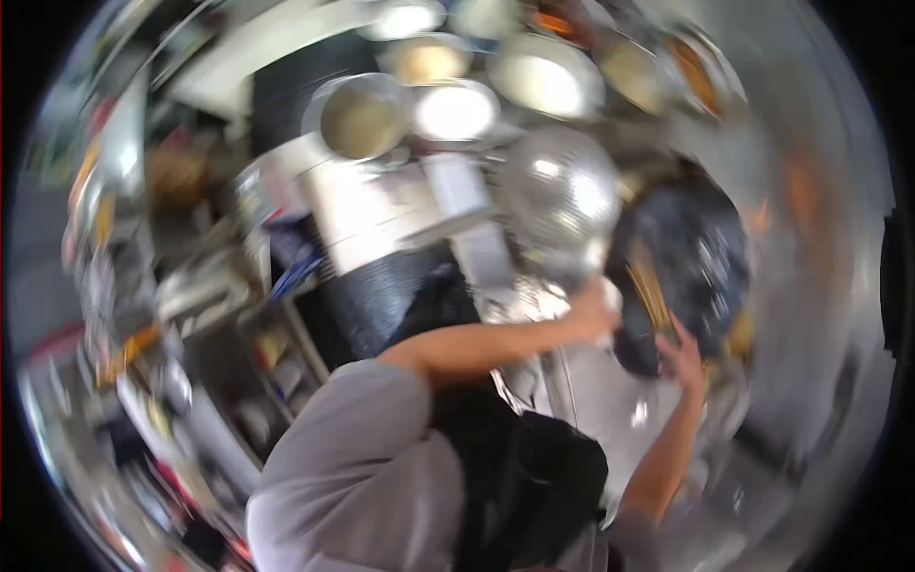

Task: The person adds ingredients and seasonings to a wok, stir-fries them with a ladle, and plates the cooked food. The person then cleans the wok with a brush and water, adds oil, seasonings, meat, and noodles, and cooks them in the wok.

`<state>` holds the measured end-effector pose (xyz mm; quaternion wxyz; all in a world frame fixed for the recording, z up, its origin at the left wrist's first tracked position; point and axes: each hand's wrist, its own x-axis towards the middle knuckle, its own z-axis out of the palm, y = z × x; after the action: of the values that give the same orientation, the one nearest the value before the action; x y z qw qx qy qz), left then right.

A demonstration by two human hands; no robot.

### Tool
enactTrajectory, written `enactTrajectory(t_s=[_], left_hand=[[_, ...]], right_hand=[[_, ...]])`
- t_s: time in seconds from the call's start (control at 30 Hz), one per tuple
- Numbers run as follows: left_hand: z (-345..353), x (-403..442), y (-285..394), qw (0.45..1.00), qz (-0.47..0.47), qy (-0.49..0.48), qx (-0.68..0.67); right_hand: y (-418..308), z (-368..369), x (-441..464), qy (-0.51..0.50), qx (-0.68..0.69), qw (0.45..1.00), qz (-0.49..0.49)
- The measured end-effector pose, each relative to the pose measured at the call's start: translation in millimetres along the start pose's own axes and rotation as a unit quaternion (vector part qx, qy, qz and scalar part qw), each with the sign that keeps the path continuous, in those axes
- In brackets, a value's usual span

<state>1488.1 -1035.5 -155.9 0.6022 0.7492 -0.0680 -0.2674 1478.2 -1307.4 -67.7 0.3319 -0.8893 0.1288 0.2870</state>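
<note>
A dark wok (pixel 701 253) stands tilted on the right side of the head view, its inside wet and shiny. My left hand (pixel 593 311) is closed at the wok's left edge; blur hides exactly where it grips. With my right hand (pixel 681 355) I hold a bundle of thin bamboo sticks, like a wok brush (pixel 648 291), its far end inside the wok. Left of the wok sits a round, dimpled metal strainer or bowl (pixel 560 186), close beyond my left hand.
Several round pots and bowls line the far side, among them a pot of brownish liquid (pixel 362 124) and a bowl of white contents (pixel 456 111). A pale rectangular container (pixel 456 183) lies nearer. Shelves with goods (pixel 276 367) stand at left. A metal wall (pixel 820 238) bounds the right.
</note>
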Motion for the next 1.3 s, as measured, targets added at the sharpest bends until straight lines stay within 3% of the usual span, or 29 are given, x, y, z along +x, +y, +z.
enactTrajectory(t_s=[0.03, 0.07, 0.1, 0.13, 0.17, 0.2, 0.27, 0.33, 0.37, 0.4, 0.43, 0.5, 0.53, 0.57, 0.6, 0.63, 0.73, 0.77, 0.8, 0.83, 0.87, 0.93, 0.97, 1.0, 1.03, 1.07, 1.13, 1.17, 1.3], left_hand=[[14.8, 5.5, -10.0, 0.992, -0.02, 0.115, -0.049], [18.8, 9.6, -18.2, 0.991, 0.043, 0.127, -0.017], [-5.3, -4.8, 19.2, 0.994, -0.055, 0.056, -0.079], [-10.9, -0.1, 23.0, 0.997, -0.047, 0.054, -0.007], [-4.5, 4.9, 5.4, 0.996, 0.002, 0.062, -0.062], [-5.9, 1.2, 8.7, 0.994, 0.04, 0.074, -0.071], [-3.0, -6.4, 8.7, 0.994, 0.004, 0.05, -0.099], [-3.1, -11.4, 15.8, 0.993, 0.015, 0.06, -0.097], [-1.9, -11.5, 15.0, 0.994, 0.021, 0.052, -0.094], [0.9, -9.7, 11.7, 0.993, 0.012, 0.055, -0.101], [2.9, -9.6, 9.3, 0.992, 0.0, 0.059, -0.107], [-0.4, -14.3, 9.7, 0.993, 0.012, 0.055, -0.101], [-3.0, -16.1, 11.5, 0.993, 0.023, 0.055, -0.099], [-7.7, -20.2, 13.2, 0.994, 0.03, 0.053, -0.096], [-13.7, -26.8, 14.3, 0.992, 0.015, 0.066, -0.108], [-19.5, -34.0, 14.2, 0.989, 0.0, 0.08, -0.123], [-65.4, -50.1, -15.4, 0.987, -0.003, 0.099, -0.127], [-89.0, -60.0, -18.7, 0.987, -0.052, 0.103, -0.108], [-114.1, -65.4, -31.7, 0.985, -0.07, 0.051, -0.148], [-128.2, -77.4, -28.0, 0.99, -0.076, 0.074, -0.093], [-146.2, -78.8, -47.4, 0.999, 0.001, 0.05, -0.009], [-164.6, -83.9, -61.9, 0.998, -0.062, 0.006, -0.026], [-169.2, -80.6, -77.4, 0.998, -0.059, 0.013, -0.02], [-172.1, -74.1, -98.3, 0.973, 0.029, 0.044, 0.225], [-173.5, -74.7, -110.9, 0.881, 0.111, 0.07, 0.455], [-170.7, -77.0, -110.4, 0.879, 0.108, 0.076, 0.459], [-168.5, -73.1, -106.0, 0.948, 0.116, 0.135, 0.263], [-170.4, -73.9, -115.8, 0.962, 0.105, 0.147, 0.206], [-161.9, -103.5, -117.0, 0.939, 0.101, 0.266, 0.193]], right_hand=[[38.7, -15.6, 0.4, 0.029, 0.143, 0.987, 0.061], [36.1, -10.6, -6.1, 0.184, 0.161, 0.961, 0.126], [-28.1, 2.8, -20.8, 0.269, 0.105, 0.941, 0.175], [-8.0, 16.1, -8.7, 0.261, 0.086, 0.941, 0.199], [-15.8, 27.3, -21.8, 0.108, 0.101, 0.972, 0.184], [-9.4, 8.8, -31.3, 0.13, 0.115, 0.966, 0.194], [19.4, -24.0, -78.5, 0.015, 0.152, 0.979, 0.135], [64.6, -40.3, -85.0, 0.337, -0.049, 0.915, 0.218], [59.5, -31.4, -89.6, 0.345, -0.044, 0.911, 0.223], [45.1, -15.3, -90.2, 0.517, 0.081, 0.825, 0.215], [33.9, -0.1, -94.4, 0.66, 0.201, 0.697, 0.197], [41.6, 47.1, -115.3, 0.695, 0.246, 0.668, 0.101], [104.6, 87.0, -113.4, 0.717, 0.151, 0.677, 0.067], [49.7, 121.6, -138.4, 0.634, 0.303, 0.707, 0.082], [44.5, 164.4, -145.0, 0.618, 0.326, 0.706, 0.115], [92.5, 224.4, -142.7, 0.596, 0.325, 0.72, 0.144], [40.3, 275.0, -179.1, 0.396, 0.384, 0.779, 0.297], [52.7, 288.1, -188.0, 0.397, 0.39, 0.777, 0.294], [77.9, 304.5, -191.6, 0.415, 0.167, 0.859, 0.249], [102.1, 311.3, -192.1, 0.411, -0.066, 0.89, 0.188], [119.3, 308.4, -193.2, 0.415, -0.059, 0.889, 0.183], [152.0, 298.5, -195.8, 0.515, -0.193, 0.775, 0.31], [163.6, 289.4, -197.3, 0.516, -0.186, 0.779, 0.305], [172.6, 279.3, -199.0, 0.47, -0.135, 0.811, 0.322], [177.6, 275.0, -202.8, 0.418, -0.086, 0.839, 0.338], [181.2, 270.7, -206.3, 0.417, -0.084, 0.842, 0.332], [184.8, 255.5, -203.7, 0.415, 0.056, 0.848, 0.326], [184.8, 257.6, -209.5, 0.486, 0.03, 0.838, 0.245], [170.2, 276.1, -226.8, 0.489, 0.043, 0.831, 0.263]])
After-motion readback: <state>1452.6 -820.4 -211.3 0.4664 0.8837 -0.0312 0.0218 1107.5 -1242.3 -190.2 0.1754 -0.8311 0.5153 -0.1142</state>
